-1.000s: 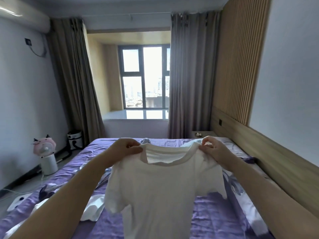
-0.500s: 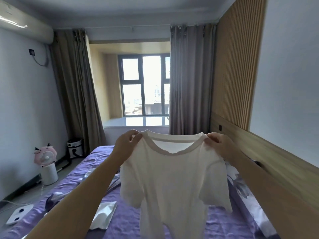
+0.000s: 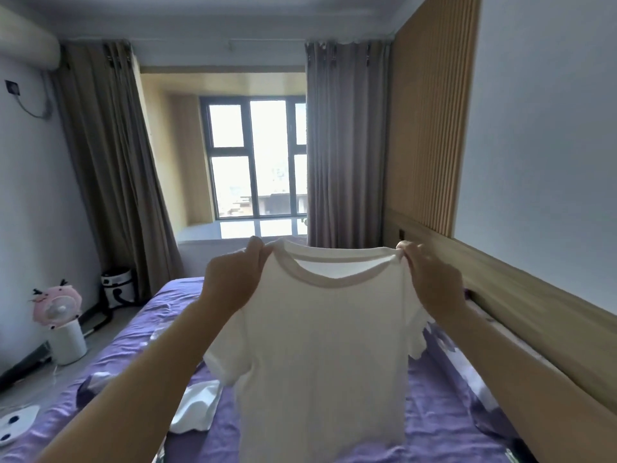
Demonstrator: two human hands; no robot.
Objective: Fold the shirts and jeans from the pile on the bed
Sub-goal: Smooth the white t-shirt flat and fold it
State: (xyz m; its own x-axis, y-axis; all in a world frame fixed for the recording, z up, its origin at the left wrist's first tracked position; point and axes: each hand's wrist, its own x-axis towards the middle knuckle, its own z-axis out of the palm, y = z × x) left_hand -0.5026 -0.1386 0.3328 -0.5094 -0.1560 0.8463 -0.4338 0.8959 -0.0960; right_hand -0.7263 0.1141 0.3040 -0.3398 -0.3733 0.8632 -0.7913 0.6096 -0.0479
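A white short-sleeved t-shirt (image 3: pixel 327 349) hangs spread out in the air over the bed (image 3: pixel 444 426), collar up, its hem reaching down to the purple sheet. My left hand (image 3: pixel 230 282) pinches its left shoulder by the collar. My right hand (image 3: pixel 430 282) pinches the right shoulder. Both arms are stretched out in front of me. Another white garment (image 3: pixel 197 412) lies crumpled on the sheet, partly behind my left forearm. The rest of the pile is hidden by the shirt.
A wooden headboard (image 3: pixel 534 315) runs along the bed's right side. On the floor to the left stand a pink fan on a white base (image 3: pixel 61 322) and a white bin (image 3: pixel 118 289). Curtains (image 3: pixel 344 155) frame the window (image 3: pixel 257 162) ahead.
Both hands have lifted the shirt higher and pulled its shoulders wider apart, so it hangs flatter. The view has tilted upward.
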